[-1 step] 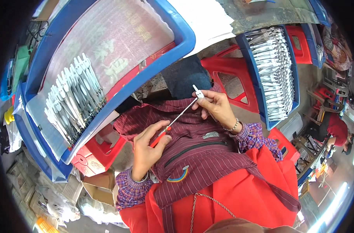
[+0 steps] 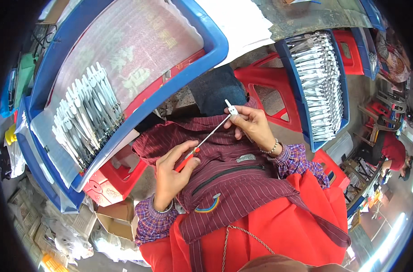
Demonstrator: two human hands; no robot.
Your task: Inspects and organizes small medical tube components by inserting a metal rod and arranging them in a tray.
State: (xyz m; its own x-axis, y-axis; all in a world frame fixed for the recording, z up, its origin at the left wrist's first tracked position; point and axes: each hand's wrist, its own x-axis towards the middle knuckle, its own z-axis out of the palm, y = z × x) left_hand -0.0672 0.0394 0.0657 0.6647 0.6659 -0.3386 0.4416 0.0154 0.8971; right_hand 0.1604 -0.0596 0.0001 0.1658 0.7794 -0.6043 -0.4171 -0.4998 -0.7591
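My left hand (image 2: pixel 173 171) is closed round the red handle of what looks like a screwdriver (image 2: pixel 212 134), its thin metal shaft slanting up to the right. Between thumb and fingers, my right hand (image 2: pixel 252 126) pinches a small white metal piece (image 2: pixel 232 109) with dark holes and a narrow end pointing away from me. The far end of the shaft reaches this piece; my fingers partly hide where they meet. Both hands are above my maroon striped apron (image 2: pixel 233 181).
At the left, a blue tray (image 2: pixel 147 106) holds a row of slim white and silver parts (image 2: pixel 86 111). A blue crate (image 2: pixel 346 109) packed with similar parts rests at the right, near a red stool (image 2: pixel 272 81). A cardboard box (image 2: pixel 118 221) lies lower left. Another person (image 2: pixel 392 152) sits far right.
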